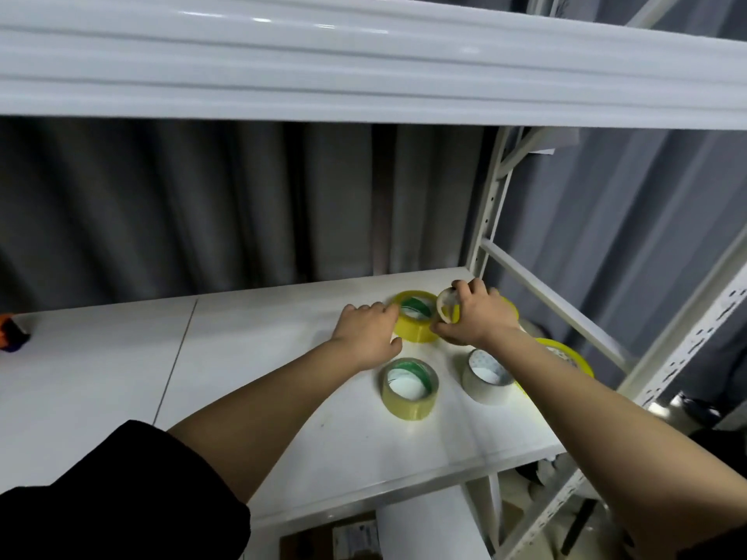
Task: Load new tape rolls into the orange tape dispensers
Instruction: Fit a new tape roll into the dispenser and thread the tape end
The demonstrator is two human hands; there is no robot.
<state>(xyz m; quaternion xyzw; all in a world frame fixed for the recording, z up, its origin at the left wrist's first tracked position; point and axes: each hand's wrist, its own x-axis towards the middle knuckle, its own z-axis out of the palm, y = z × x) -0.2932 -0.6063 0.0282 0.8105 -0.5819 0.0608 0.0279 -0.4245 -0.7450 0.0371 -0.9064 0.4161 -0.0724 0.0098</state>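
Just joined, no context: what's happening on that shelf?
A person reaches onto a white shelf holding several tape rolls. The right hand grips a small pale roll, lifted and tilted; the left hand rests against a bright yellow roll. An orange dispenser sits untouched at the far left edge. Nothing loaded yet.

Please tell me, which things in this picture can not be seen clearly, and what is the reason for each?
- Orange dispenser, head view: cut off by the left edge.
- Yellow roll at the shelf's right: largely hidden by the right forearm.
- Another yellow roll: mostly hidden behind the right hand, which holds a small pale roll.
- Left hand fingertips: hidden at the bright yellow roll.
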